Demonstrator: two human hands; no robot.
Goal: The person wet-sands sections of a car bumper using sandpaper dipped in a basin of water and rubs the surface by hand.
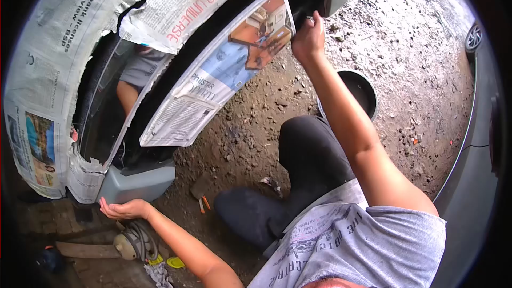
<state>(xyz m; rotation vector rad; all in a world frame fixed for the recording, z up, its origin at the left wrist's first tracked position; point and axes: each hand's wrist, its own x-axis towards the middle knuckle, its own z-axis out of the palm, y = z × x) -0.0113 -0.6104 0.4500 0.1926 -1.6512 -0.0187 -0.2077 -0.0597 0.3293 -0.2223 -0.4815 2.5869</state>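
The bumper of a vehicle [136,184] shows grey at its ends and is partly masked with newspaper [213,82]. My left hand [125,209] lies palm up at the lower edge of the near grey end, fingers stretched out and close together. At the far end, beside the newspaper's corner and a black part, my right hand [308,40] is closed with the thumb raised. A small pale bit shows at its fingertips, too small to name. More newspaper [48,85] covers the body panel around a dark, glossy opening [101,101].
A dark round basin [358,93] stands on the stony ground beyond my right knee. A grey car [469,181] is parked on the right. At lower left lie a coiled hose [140,241], a wooden plank [88,249] and a yellow item [175,262]. Orange sticks [204,204] lie near my knee.
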